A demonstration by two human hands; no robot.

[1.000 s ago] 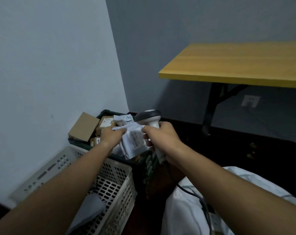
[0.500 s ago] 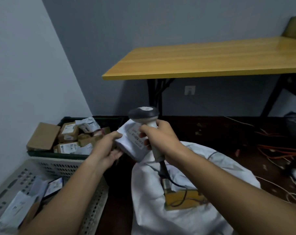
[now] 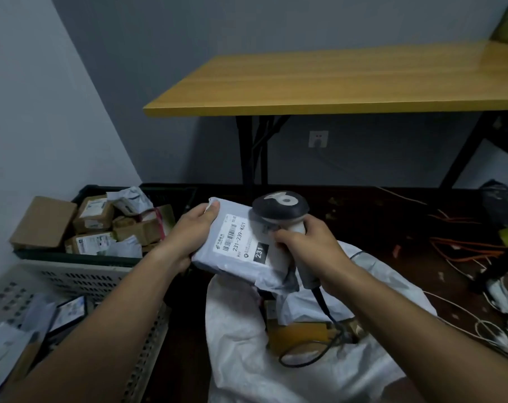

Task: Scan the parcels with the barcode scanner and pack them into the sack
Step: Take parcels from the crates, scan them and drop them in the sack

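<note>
My left hand grips the left edge of a grey mailer parcel whose white barcode label faces up. My right hand holds the handle of a barcode scanner, and its fingers also touch the parcel's right side. The scanner's dark head sits just above the parcel's top right corner. Both are held over the open mouth of a white sack on the floor. Inside the sack lie a brown parcel and the scanner's black cable.
A dark crate at the left holds several cardboard and mailer parcels. A white perforated basket with more parcels stands in front of it. A wooden table stands behind on black legs. Loose wires cover the floor at right.
The view has swung right from the crates to the sack. Both hands have carried the parcel and scanner over the sack's mouth, and the parcel now lies flatter with its label up.
</note>
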